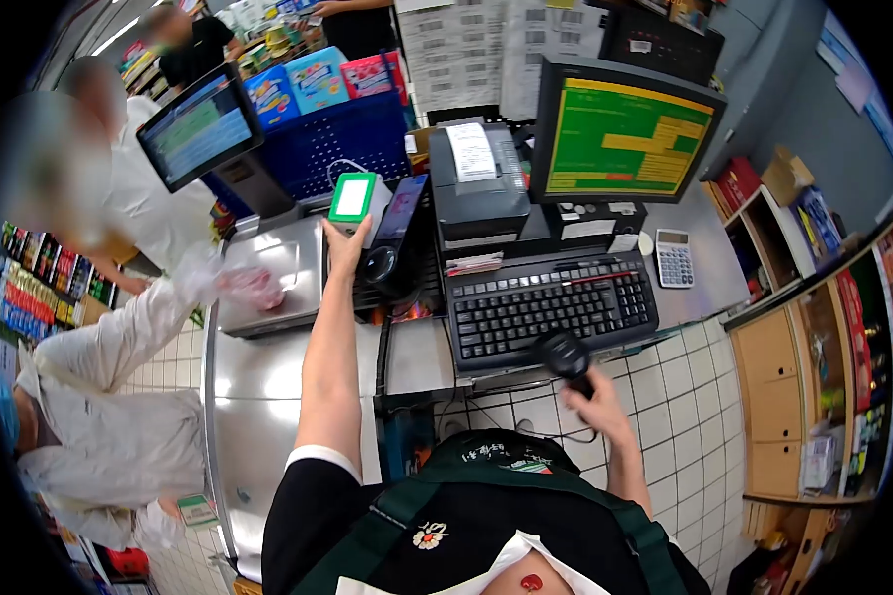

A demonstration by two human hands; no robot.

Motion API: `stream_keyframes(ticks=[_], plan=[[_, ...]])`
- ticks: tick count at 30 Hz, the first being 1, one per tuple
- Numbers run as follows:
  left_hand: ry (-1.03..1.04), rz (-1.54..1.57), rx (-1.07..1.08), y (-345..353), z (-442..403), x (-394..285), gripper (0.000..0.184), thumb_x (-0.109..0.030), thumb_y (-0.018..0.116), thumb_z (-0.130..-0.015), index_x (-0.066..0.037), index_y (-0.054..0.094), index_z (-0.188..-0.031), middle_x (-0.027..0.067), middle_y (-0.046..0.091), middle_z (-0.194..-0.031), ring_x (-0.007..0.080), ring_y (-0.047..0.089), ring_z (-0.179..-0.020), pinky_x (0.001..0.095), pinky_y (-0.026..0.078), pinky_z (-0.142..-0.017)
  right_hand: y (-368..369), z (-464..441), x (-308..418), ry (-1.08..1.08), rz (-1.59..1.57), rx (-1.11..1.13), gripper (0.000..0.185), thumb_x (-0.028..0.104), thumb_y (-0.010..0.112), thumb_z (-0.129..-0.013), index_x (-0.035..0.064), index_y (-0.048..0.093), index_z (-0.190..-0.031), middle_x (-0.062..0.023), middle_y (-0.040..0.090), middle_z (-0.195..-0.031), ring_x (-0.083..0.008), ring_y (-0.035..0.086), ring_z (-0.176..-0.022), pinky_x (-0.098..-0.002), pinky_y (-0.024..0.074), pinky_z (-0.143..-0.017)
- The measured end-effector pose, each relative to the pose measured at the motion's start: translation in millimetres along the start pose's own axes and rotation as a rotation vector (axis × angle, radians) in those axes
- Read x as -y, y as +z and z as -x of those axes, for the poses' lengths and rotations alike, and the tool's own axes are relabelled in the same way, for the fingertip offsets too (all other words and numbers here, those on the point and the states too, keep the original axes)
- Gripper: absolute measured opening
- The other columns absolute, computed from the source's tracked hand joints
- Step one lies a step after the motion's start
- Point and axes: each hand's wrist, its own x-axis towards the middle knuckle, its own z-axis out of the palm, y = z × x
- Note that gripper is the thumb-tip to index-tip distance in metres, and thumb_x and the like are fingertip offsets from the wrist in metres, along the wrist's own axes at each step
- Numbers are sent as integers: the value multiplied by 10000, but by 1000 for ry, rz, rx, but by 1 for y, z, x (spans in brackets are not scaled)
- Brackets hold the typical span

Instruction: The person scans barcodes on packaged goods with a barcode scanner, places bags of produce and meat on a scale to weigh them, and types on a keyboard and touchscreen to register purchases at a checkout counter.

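Observation:
My left hand point(347, 244) reaches forward over the counter, its fingers closed around the lower part of a white payment box with a green frame and a bright screen point(351, 195). Just right of it stand a dark phone-like device point(403, 206) and a round black piece point(379, 264). Low on the right, my right hand point(595, 401) is wrapped round the handle of a black handheld barcode scanner point(564, 351). The scanner's head is in front of the keyboard's point(551, 309) lower edge. A clear plastic bag with reddish contents point(252, 286) rests on the metal scale plate point(298, 248).
Behind the keyboard stand a receipt printer point(478, 188) with paper out and a green-lit monitor point(630, 134). A calculator point(674, 259) lies at right. A customer display point(196, 127) rises at left. People in white point(149, 169) stand across the metal counter point(258, 387); one hand holds a green-and-white box point(197, 511).

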Motion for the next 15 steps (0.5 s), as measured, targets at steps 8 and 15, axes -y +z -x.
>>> stream_keyframes(ticks=[8,15], plan=[[55,223,-281,-34,147,-27,426,-166,673,-865,11,494,-1209,122,550,-1098,187,528,-1026,319,411,-932,-130,-56,-56,67,22,-672,410,174,628,-853,25,500,-1213,-28,556,-816,-97,496,-648,-258,414,-563],[-286,283,433,-13,328,-22,102,-72,644,-868,-5,632,-943,24,632,-820,79,588,-724,219,498,-680,-152,-76,-95,92,-62,-599,482,250,671,-857,26,493,-1245,-95,580,-1107,-194,516,-1024,-308,387,-914]])
